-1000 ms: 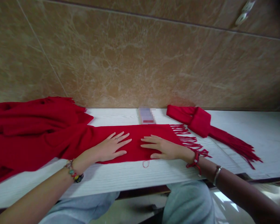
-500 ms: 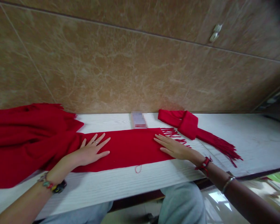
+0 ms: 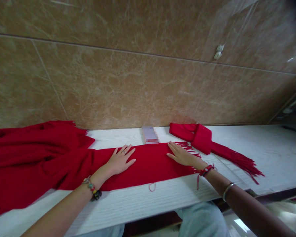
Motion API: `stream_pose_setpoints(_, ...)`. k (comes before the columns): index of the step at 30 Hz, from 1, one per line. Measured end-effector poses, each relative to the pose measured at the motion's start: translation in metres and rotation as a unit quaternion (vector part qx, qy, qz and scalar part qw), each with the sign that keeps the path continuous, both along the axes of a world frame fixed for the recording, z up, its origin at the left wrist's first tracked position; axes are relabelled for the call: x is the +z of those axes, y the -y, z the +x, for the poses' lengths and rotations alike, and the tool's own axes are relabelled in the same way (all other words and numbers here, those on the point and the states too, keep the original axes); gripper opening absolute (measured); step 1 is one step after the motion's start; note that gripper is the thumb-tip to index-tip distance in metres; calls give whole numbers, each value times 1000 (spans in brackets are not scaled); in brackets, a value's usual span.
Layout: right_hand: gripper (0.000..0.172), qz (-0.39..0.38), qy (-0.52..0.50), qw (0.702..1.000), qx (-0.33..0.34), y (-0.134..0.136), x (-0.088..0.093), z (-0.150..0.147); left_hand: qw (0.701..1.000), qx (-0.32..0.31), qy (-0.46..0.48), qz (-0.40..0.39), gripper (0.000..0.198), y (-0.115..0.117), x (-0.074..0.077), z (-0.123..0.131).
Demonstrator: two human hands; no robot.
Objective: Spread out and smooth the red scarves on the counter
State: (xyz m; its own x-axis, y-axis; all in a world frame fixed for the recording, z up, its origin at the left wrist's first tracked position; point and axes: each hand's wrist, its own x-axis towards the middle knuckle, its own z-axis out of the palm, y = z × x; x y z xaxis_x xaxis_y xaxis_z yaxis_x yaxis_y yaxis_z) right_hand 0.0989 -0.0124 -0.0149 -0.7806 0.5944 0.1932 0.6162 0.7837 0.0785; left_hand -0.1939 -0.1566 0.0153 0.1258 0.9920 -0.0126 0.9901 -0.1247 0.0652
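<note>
White table (image 3: 123, 205), tiled wall (image 3: 138, 89) behind: red scarf (image 3: 150, 164) flat under left hand (image 3: 119, 161), fingers spread, and right hand (image 3: 184, 155), fingers slightly parted; bunched cloth (image 3: 27, 161) at left not yet flattened; knotted scarf (image 3: 203, 138) lies just beyond

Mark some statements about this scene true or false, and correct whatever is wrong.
1. The left hand lies on the spread red scarf. True.
2. The right hand is clenched in a fist. False: it lies open on the same scarf, near the fringe.
3. A loop of thread lies on the tabletop, by the scarf's near edge. True.
4. The silver bangle is on the left arm. False: it is on the right arm.
5. The folded scarf lies to the right of the small pale block. True.
</note>
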Motion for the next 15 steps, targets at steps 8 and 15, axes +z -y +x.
stream_pose_setpoints(8,57,25,-61,996,59,3,21,-26,1000,3,6,0,58,0,0,-2)
stream_pose_setpoints(15,60,-42,-38,993,106,40,19,-37,1000,12,12,8,61,3,-3,-5)
